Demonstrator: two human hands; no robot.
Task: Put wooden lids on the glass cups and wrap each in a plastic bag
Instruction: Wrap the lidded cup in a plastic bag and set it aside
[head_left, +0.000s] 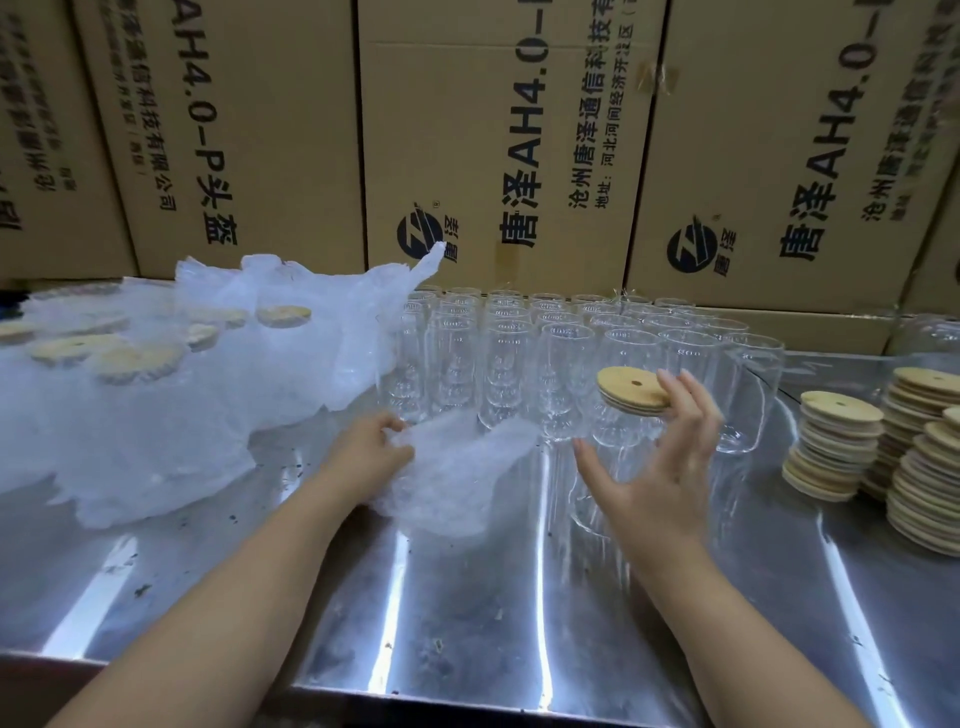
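Both hands work low over the shiny stainless-steel table (467, 613), forearms bare. We note the left hand (371, 452) with fingers curled, gripping one end of a crumpled clear plastic bag (457, 467); the bag lies on the steel just in front of the cups. We see the right hand (660, 467) spread wide, thumb well apart from the other fingers. A round pale wooden lid with a small hole (632, 389) sits tilted at its upper fingertips, level with the front row of cups. Motion blur hides the hold, so we cannot tell whether the fingers pinch the lid or only touch it.

Scene, left to right:

- Far left: a heap of cloudy plastic-wrapped cups (130, 415), with wooden lids showing through the wrap. The heap's near edge spreads onto the table beside the left forearm.
- Centre, behind the hands: rows of clear glass cups (506, 353), upright, open-topped and packed close together.
- Right: stacks of round wooden lids (836, 447), several of them leaning, set apart from the cups.
- Back: we record a wall of brown cardboard boxes (493, 130) printed with black characters, standing right behind the table
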